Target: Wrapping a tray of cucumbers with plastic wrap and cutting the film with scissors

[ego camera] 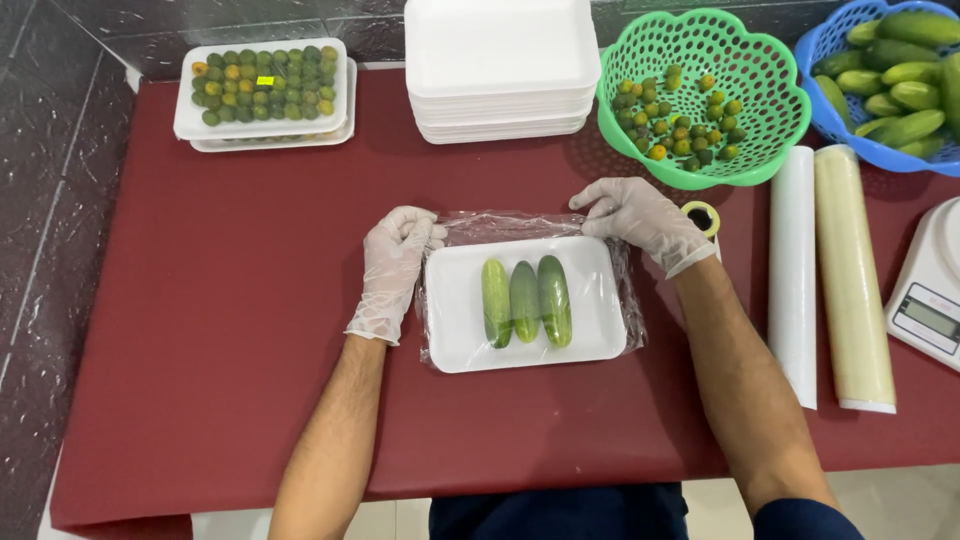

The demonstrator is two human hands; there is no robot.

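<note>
Now, nearest me on the red desk [220, 330] sits a white tray [455, 320] with three cucumbers [525, 300] side by side, their long axes running near to far, tips pointing away from me. Clear film [630, 310] lies under the tray and shows past its right and left edges. My left hand [392, 265] and right hand [640, 215], both gloved, each pinch the film's far edge at the tray's far corners, fingers clenched on it. As I judge it, loading is done; the film is not yet drawn over the cucumbers, so wrapping has barely started. Right of the tray lie two rolls [820, 280] and a scale [930, 300]. Farther off are stacked trays [500, 70], a packed tray [265, 90], a green basket [700, 90] and a blue basket [880, 70].
</note>
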